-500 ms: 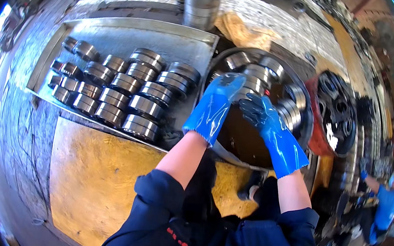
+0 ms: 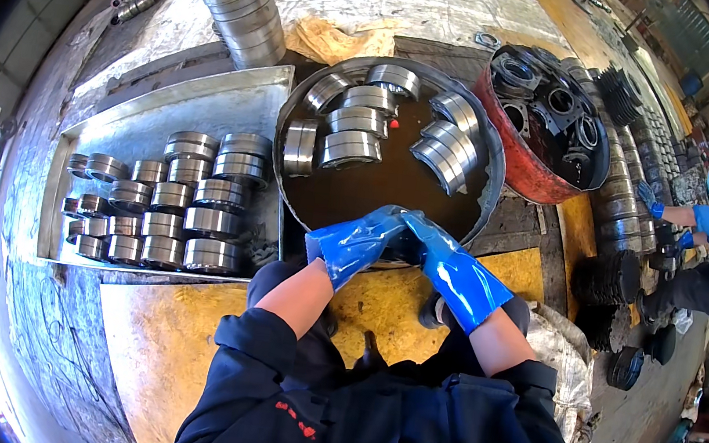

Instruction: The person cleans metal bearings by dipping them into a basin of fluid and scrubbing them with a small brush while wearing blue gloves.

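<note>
Head view shows my left hand point(image 2: 354, 245) and right hand point(image 2: 453, 272) closed together on a dark part I cannot make out, held at the basin point(image 2: 494, 181) rim so oil drips back toward the rings point(image 2: 354, 136) beyond.

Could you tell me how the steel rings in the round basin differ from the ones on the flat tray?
The rings in the round basin stand tilted on edge in dark liquid; the rings on the flat tray sit dry, stacked flat in rows. The basin rings lie loosely spread, the tray rings packed close. Both sets are grey metal rings of similar shape.
</note>
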A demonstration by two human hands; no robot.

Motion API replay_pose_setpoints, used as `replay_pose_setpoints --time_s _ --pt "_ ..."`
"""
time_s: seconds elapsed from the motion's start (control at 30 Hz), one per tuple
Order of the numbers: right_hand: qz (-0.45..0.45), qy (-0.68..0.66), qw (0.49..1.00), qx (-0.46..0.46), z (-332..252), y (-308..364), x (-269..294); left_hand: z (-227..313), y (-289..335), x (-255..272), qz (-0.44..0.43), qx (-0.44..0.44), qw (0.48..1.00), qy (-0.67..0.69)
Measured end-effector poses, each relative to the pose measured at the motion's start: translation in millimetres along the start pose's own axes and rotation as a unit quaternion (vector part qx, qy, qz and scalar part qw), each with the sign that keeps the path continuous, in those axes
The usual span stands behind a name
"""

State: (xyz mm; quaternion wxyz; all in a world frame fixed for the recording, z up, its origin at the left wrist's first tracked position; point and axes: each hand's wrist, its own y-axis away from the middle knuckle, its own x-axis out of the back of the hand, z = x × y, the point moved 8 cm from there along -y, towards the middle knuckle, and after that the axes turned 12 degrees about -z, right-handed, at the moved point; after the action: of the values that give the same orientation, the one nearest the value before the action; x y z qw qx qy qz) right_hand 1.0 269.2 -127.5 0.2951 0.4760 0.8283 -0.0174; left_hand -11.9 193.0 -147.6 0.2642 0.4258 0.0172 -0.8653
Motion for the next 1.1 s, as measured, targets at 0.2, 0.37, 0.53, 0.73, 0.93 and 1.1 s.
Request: replay_pose_setpoints --time_s 0.2,0.37,0.53,0.73,0.93,1.1 --pt "0.113 -0.092 0.973 -0.177 16.7 -44.5 13.4 102.9 70.6 82.9 0.394 -0.22 0.891 -0.058" --pt "-0.025 -0.208 0.977 -0.047 14.7 -131.5 -39.3 153.9 139.1 114.1 0.433 -0.392 0.812 0.023" --pt "0.201 -0.254 0.945 -0.053 42.2 -195.3 -32.7 142.4 131.8 113.9 0.506 -0.315 0.801 0.058" --pt "0.203 -0.213 0.955 -0.041 42.0 -213.3 -31.2 150.4 126.3 118.8 0.492 -0.338 0.8 0.055" --pt "0.155 -0.129 0.978 -0.048 50.6 -169.0 -15.8 153.5 119.2 113.1 0.459 -0.312 0.832 0.006" --pt "0.129 -0.044 0.989 -0.05 58.8 -129.7 -12.5 152.4 120.1 113.0 0.463 -0.289 0.838 -0.002"
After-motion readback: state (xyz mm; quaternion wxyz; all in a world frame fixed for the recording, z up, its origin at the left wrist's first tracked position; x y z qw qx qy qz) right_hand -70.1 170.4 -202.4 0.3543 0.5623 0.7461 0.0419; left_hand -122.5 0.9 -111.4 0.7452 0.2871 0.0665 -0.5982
